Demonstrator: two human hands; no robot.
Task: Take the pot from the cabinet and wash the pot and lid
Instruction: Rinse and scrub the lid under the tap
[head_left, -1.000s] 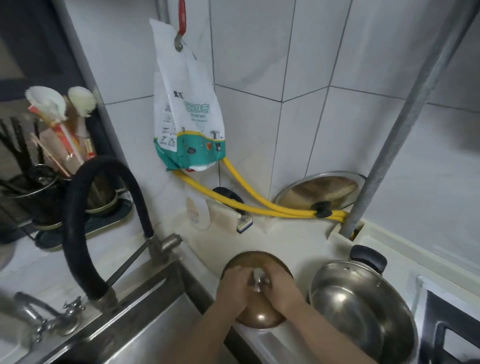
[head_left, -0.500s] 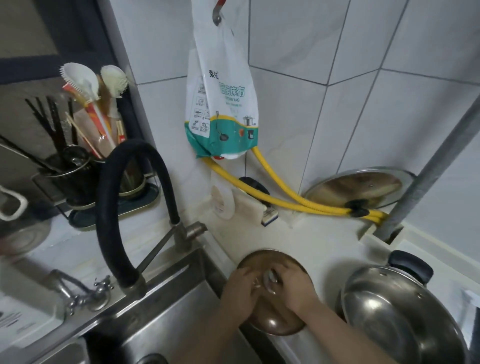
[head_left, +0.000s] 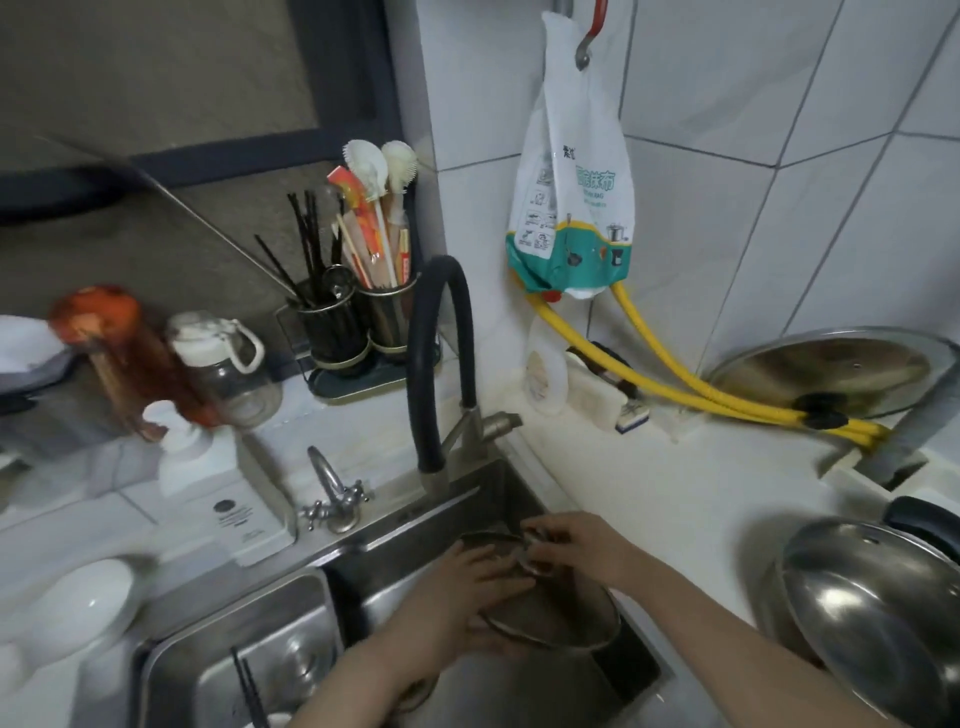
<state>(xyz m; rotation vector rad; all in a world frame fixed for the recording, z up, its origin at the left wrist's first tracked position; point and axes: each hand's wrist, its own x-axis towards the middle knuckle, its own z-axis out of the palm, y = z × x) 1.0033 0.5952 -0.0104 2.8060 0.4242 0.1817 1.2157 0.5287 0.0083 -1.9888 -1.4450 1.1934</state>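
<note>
Lid (head_left: 550, 610) of the pot is held tilted over the right basin of the sink (head_left: 395, 525), just below the black faucet hose (head_left: 441, 364) and close to the sink's right wall. Both forearms reach in from the bottom edge. The left hand (head_left: 467, 597) lies flat across the lid's upper face with fingers spread and pressed against the metal, the thumb side curling under the near rim. The right hand (head_left: 566, 545) comes over the counter's edge and pinches the lid's far rim near the knob, fingers bent and closed on it. The knob itself is covered by the fingers, so its shape cannot be made out, and much of the lid's top is hidden under the left palm. The pot (head_left: 878, 613) sits on the counter (head_left: 675, 483) at the right, near the front corner, open side up, its right part cut off by the picture's edge and its black handle (head_left: 924, 519) pointing toward the wall. A second, larger lid (head_left: 831, 369) leans against the tiles behind the yellow hoses (head_left: 675, 384). Bottles along the left side of the sink are blurred.
</note>
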